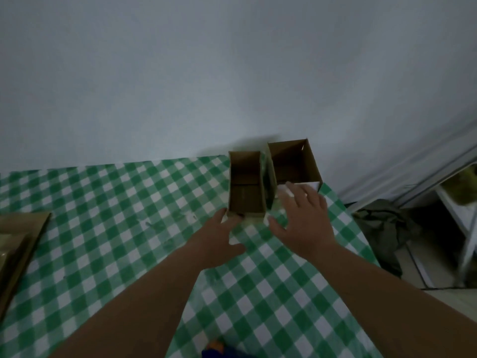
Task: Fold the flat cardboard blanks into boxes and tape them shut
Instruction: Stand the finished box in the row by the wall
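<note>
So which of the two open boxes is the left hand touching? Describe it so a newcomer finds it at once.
Start at the far edge of the green checked tablecloth, by the grey wall, where two open-topped cardboard boxes stand side by side. It is the narrow box, left of the wide box. The left hand touches its near corner.

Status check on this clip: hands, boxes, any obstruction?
Left hand open, touching near box. Right hand open, fingers spread beside far box. Both boxes open-topped, untaped. Nothing blocking.
</note>
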